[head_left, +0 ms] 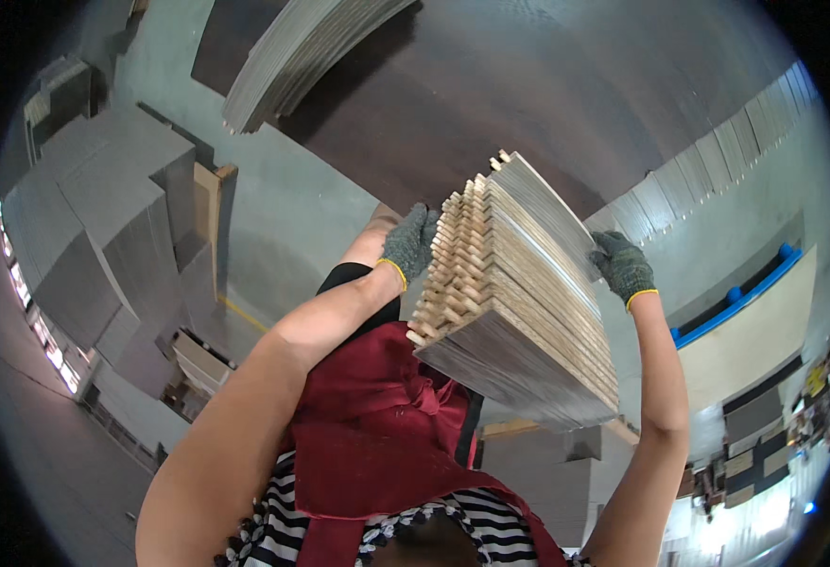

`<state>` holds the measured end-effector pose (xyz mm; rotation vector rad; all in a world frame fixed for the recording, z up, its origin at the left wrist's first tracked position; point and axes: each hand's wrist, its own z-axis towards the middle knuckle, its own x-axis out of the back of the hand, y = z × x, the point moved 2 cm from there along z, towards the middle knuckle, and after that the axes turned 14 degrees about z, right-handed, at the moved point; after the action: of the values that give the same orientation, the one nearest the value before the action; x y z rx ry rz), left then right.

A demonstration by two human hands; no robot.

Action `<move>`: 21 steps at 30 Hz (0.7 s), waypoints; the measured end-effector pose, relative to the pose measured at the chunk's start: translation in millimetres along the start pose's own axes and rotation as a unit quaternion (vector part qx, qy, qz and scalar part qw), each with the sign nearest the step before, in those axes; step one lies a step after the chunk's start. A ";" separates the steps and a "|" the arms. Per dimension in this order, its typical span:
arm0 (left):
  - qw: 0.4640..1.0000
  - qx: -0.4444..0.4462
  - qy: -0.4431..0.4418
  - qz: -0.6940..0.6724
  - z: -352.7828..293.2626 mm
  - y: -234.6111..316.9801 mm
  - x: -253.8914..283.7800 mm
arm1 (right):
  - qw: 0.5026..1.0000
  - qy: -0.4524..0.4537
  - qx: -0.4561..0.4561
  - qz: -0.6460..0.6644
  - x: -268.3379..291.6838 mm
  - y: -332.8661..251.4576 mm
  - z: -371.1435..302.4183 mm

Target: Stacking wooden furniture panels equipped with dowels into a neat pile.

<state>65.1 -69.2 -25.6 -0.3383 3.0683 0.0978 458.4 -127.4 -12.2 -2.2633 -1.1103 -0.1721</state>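
Between my two hands is a thick stack of grey-faced particleboard panels (552, 283), held tilted in front of my body. Rows of pale wooden dowels (453, 255) stick out of the end on the left. My left hand (411, 244), in a dark grey knitted glove with a yellow cuff, is pressed against that dowelled end, its fingertips partly hidden behind it. On the opposite end my right hand (623, 263), gloved the same way, has its fingers curled against the panel edges. Both hands clamp the stack from its two ends.
A large dark brown surface (528, 85) lies ahead, bearing a curved-looking row of panels (316, 52) at the far left. Another panel row (708, 156) runs along its right edge. Stacked grey boards (103, 208) stand left; a blue-edged pale board (755, 302) is at right.
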 end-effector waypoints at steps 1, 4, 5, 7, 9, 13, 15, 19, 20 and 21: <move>0.999 0.033 -0.018 -0.029 1.6 -9.6 0.0 | 0.999 0.020 0.026 0.006 6.4 -11.1 3.3; 0.989 -0.078 -0.008 0.123 2.1 -21.5 -7.4 | 0.995 0.057 0.080 0.002 22.8 -50.2 16.3; 0.979 -0.114 -0.005 0.168 0.2 -22.6 -11.8 | 0.996 0.042 0.079 0.022 24.9 -63.4 25.7; 0.990 -0.113 0.037 0.073 -7.0 -27.1 -17.5 | 0.990 0.031 0.117 0.067 28.7 -88.5 48.1; 0.979 -0.035 -0.040 -0.198 -9.5 -30.0 -24.6 | 0.985 -0.012 0.063 0.159 26.7 -101.4 63.0; 0.967 -0.023 -0.058 -0.246 -6.3 -35.5 -23.3 | 0.966 -0.053 0.035 0.251 23.4 -96.4 74.0; 0.986 -0.129 -0.058 -0.085 -1.6 -34.4 -20.2 | 0.964 -0.036 0.045 0.259 21.3 -79.6 67.0; 0.976 -0.059 -0.023 -0.210 -8.3 -39.1 -24.2 | 0.959 0.007 -0.046 0.278 11.7 -27.1 31.0; 0.965 -0.014 -0.086 -0.246 -12.3 -33.8 -28.0 | 0.962 0.008 -0.053 0.267 7.1 -13.6 22.3; 0.963 -0.004 -0.091 -0.253 -17.6 -30.1 -35.6 | 0.964 0.008 -0.085 0.250 4.8 1.7 11.8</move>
<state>105.6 -92.1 -7.7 -1.0325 2.7002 0.1114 461.0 -118.1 -20.8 -2.6109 -0.4983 -0.0813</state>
